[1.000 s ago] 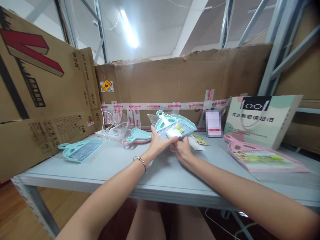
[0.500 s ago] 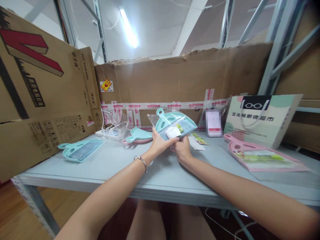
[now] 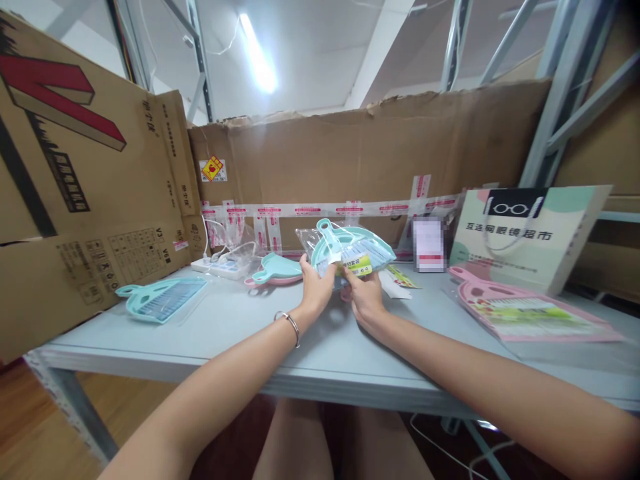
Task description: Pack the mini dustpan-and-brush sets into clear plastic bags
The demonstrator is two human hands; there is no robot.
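Observation:
Above the middle of the table, both hands hold a mint-green dustpan and brush set (image 3: 353, 241) in a clear plastic bag. My left hand (image 3: 318, 287) is closed on its left lower side, thumb on top. My right hand (image 3: 367, 297) grips the lower edge from the right, its thumb near the left thumb. Under the thumbs lies a yellow-green printed label (image 3: 361, 265) against the bag, with a pale whitish bit at its left end. A pink part shows between the hands, mostly hidden.
A bagged mint set (image 3: 165, 300) lies left, a bagged pink set (image 3: 530, 310) right. Behind are another mint dustpan (image 3: 280, 268), a power strip (image 3: 220, 265), printed cards (image 3: 400, 280), a phone (image 3: 429, 245) and a paper bag (image 3: 520, 233). Cardboard (image 3: 370, 153) walls the back.
The white piece on the bagged set has been turned or laid down, and the yellow-green printed face now shows. My left thumb has shifted to the label's left part.

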